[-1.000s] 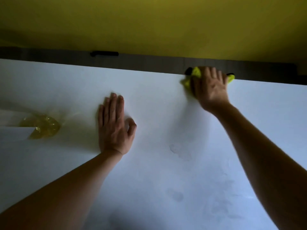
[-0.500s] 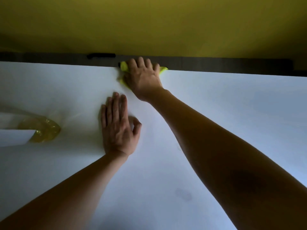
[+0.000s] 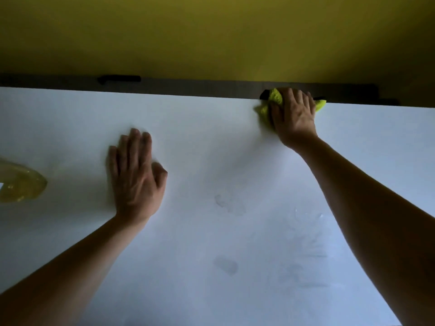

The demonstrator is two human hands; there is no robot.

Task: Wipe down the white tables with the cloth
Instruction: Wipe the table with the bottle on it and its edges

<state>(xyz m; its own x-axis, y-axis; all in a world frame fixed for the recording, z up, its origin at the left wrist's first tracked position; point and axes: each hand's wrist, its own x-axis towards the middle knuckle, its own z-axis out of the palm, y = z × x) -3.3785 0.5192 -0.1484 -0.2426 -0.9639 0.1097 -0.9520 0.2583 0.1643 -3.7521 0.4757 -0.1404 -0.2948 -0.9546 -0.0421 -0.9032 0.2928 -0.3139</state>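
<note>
Cloth crosswise along table edge

The white table fills most of the view, flat and smooth, with its far edge running from left to right. Faint smudges and streaks show on its near right part. The cloth is bright yellow-green and bunched up. It lies at the far edge of the table, toward the right, partly covered.
</note>
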